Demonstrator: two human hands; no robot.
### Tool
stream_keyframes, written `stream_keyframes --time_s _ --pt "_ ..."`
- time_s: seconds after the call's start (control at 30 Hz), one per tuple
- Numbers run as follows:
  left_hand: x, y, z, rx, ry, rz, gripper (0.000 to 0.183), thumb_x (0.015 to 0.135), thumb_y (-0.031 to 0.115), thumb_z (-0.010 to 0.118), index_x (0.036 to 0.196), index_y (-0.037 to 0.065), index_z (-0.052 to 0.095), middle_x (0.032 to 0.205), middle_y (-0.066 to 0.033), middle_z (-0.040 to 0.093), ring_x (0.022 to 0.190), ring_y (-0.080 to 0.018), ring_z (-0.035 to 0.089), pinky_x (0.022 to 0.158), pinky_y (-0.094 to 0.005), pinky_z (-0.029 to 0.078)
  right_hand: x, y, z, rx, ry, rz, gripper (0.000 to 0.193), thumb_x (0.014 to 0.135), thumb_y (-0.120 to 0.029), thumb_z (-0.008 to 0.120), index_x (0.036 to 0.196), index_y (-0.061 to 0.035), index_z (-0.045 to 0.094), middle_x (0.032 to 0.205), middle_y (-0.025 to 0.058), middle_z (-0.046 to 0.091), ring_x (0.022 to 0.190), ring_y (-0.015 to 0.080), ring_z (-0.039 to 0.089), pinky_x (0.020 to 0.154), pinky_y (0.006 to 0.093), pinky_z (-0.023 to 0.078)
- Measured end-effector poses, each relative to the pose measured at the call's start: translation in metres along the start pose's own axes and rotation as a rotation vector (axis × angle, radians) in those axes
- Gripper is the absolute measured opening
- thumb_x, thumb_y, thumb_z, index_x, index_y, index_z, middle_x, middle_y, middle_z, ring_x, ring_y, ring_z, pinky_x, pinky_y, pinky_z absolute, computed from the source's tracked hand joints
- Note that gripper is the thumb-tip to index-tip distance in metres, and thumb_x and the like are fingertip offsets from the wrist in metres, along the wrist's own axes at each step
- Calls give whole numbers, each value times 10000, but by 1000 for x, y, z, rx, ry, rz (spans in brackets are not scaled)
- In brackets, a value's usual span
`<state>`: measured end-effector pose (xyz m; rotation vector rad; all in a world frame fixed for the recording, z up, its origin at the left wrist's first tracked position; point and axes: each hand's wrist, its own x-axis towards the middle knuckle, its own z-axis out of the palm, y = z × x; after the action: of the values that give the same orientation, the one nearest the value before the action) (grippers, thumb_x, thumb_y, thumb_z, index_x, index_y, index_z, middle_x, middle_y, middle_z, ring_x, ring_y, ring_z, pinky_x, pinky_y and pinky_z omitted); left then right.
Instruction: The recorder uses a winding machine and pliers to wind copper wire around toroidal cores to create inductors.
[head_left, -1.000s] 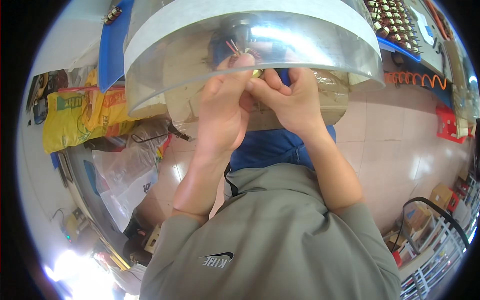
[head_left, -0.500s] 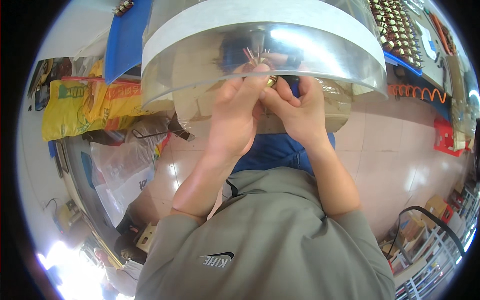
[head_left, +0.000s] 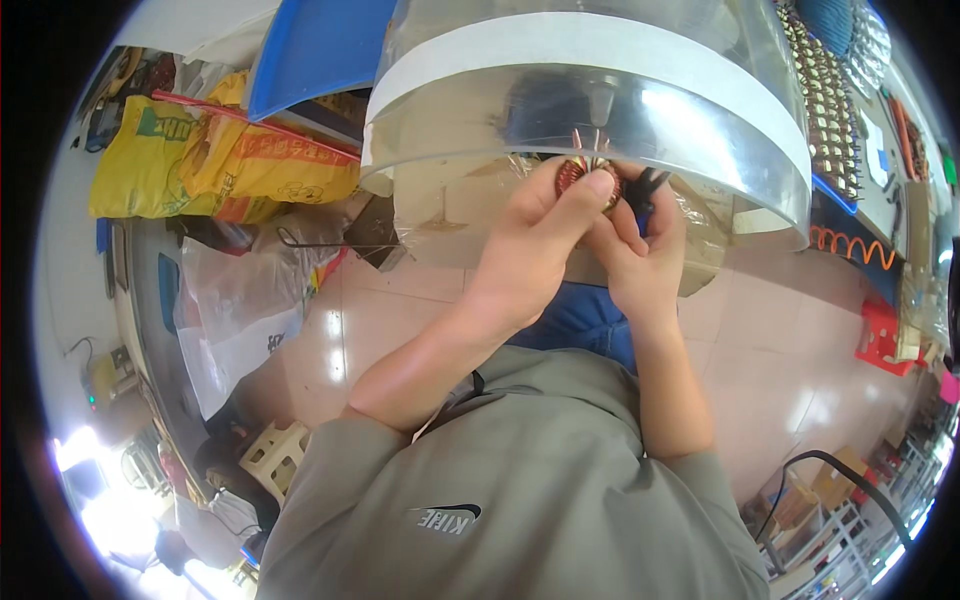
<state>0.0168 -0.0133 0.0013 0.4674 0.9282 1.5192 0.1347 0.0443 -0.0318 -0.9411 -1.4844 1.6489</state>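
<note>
Between the hands, beneath the front edge of a clear curved shield, is a small ring coil wound with reddish copper wire. Bare wire ends rise from it. My left hand is closed on the coil, its thumb laid across the front. My right hand is closed close beside it, fingers bent. In the right fingers sits a black tool with a blue part lower down; its kind is hidden. Whether the right fingertips also touch the coil, I cannot tell.
A plastic-wrapped cardboard box stands beneath the shield. To the left are a blue tray and yellow bags. At right are rows of similar coils, an orange coiled hose and a red crate.
Both hands have shifted right and slightly down in the picture, as has the shield with the view. More of the coil and the black tool now shows between the fingers.
</note>
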Motion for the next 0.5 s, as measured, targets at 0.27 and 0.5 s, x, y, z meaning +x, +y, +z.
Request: stream_keyframes --time_s 0.27,0.5 --pt "-23 -1 -1 -56 23 -102 289 1084 217 461 1219 -9 578 925 -103 674 818 -165 663 831 -299 514 -19 2 8 129 10 -236 534 820 36 792 1319 -1 605 1031 0 675 844 76 597 851 241 492" --pt "-17 -8 -8 -251 -93 -141 336 1093 257 410 1096 -26 593 852 -131 659 790 -226 661 803 -345 528 -27 0 3 -169 45 -290 602 756 -49 880 1293 0 613 1173 140 702 991 232 687 910 322 530"
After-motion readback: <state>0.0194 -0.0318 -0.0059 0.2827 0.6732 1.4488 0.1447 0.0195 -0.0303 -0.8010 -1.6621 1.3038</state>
